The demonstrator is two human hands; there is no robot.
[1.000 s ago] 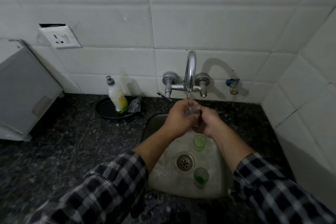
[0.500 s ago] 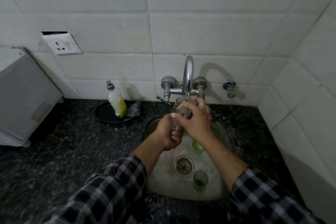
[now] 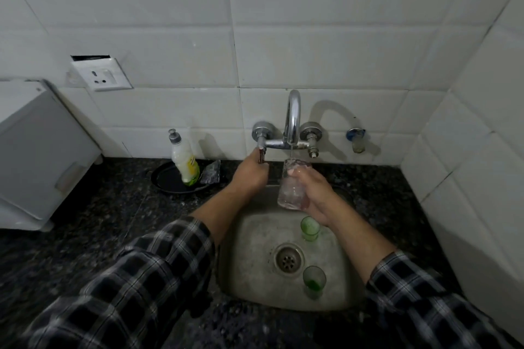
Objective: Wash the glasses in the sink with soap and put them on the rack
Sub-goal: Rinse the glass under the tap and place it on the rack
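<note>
My right hand (image 3: 313, 191) holds a clear glass (image 3: 292, 184) upright under the chrome tap (image 3: 293, 119); a thin stream of water falls into it. My left hand (image 3: 251, 171) is closed on the tap's left lever handle (image 3: 261, 155). Two small green-tinted glasses stand upright in the steel sink (image 3: 249, 263): one (image 3: 309, 228) just below my right wrist, the other (image 3: 314, 280) near the front, right of the drain (image 3: 288, 258). No rack is in view.
A soap bottle (image 3: 184, 160) stands in a black dish (image 3: 167, 178) with a scrub pad (image 3: 212, 171) left of the tap. A grey appliance (image 3: 37, 150) sits at the far left on the dark granite counter (image 3: 99, 221). A tiled wall closes the right side.
My left hand let go of the glass and moved up to the tap's left handle. My right hand now holds the glass alone, upright under the spout.
</note>
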